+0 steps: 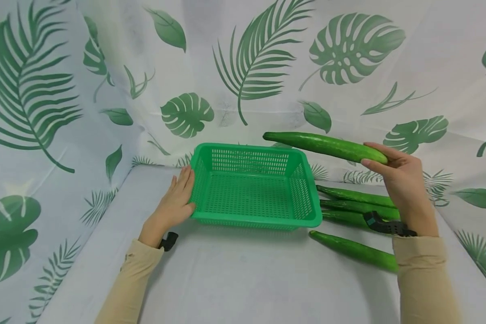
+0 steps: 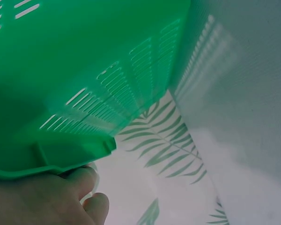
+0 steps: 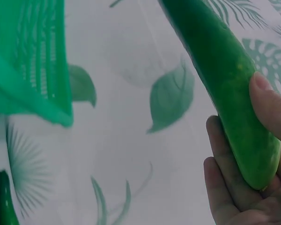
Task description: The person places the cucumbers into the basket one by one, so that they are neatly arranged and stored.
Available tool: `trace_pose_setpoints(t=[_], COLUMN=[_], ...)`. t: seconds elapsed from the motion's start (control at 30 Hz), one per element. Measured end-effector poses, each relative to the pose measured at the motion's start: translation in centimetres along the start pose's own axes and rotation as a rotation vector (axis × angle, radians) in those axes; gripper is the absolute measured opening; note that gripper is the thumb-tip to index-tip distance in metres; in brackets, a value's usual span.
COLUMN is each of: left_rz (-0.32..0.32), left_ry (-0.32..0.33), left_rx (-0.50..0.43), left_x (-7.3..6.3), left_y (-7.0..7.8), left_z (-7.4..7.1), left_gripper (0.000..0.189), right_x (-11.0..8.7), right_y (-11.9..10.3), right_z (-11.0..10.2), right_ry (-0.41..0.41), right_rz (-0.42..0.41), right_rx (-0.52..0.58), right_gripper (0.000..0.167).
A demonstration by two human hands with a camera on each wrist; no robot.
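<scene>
My right hand (image 1: 405, 175) holds a long green cucumber (image 1: 324, 145) by its paler end, raised above the table. Its thumb and fingers pinch that end, as the right wrist view shows, and the darker tip points left over the basket's back right corner. A green plastic basket (image 1: 247, 222) with slotted walls stands on the table, with nothing inside. Along its left side lies my left hand (image 1: 176, 198), fingers fairly straight at the rim and thumb near the front left corner. In the left wrist view the fingers (image 2: 82, 183) sit just below the rim's outer edge.
Right of the basket, three cucumbers (image 1: 356, 196) lie side by side, partly behind my right wrist. Another cucumber (image 1: 354, 249) lies closer to me, its right end hidden by the sleeve. A leaf-printed white cloth (image 1: 267, 99) hangs behind and at both sides of the white table (image 1: 243, 279).
</scene>
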State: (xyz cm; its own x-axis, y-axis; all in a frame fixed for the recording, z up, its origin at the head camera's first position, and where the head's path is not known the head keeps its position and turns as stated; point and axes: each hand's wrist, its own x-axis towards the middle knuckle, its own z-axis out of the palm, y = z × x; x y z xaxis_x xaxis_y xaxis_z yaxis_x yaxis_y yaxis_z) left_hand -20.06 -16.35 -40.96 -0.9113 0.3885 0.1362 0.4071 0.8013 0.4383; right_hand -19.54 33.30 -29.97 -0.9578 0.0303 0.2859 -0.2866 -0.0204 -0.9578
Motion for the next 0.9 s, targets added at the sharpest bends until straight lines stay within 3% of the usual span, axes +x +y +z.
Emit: trace_pose_setpoints(t=[0.3,0.53,0.9], left_rz=[0.004,0.004,0.023], left_ry=[0.004,0.007,-0.003], left_rx=[0.002,0.0,0.028], left_x=[-0.1,-0.2,-0.1], left_y=[-0.2,0.0,-0.1], left_z=[0.2,0.0,-0.3], left_gripper=[0.081,0.082,0.084], right_x=[3.4,5.1,6.4], right_y=[1.6,3.9,7.4], right_z=[5.9,9.0,12.1], right_ry=[-0.087,-0.134,-0.147], right_rz=[0.032,0.048,0.247], right_rx=[-0.057,-0.091,-0.286], right_gripper=[0.048,0.048,0.051])
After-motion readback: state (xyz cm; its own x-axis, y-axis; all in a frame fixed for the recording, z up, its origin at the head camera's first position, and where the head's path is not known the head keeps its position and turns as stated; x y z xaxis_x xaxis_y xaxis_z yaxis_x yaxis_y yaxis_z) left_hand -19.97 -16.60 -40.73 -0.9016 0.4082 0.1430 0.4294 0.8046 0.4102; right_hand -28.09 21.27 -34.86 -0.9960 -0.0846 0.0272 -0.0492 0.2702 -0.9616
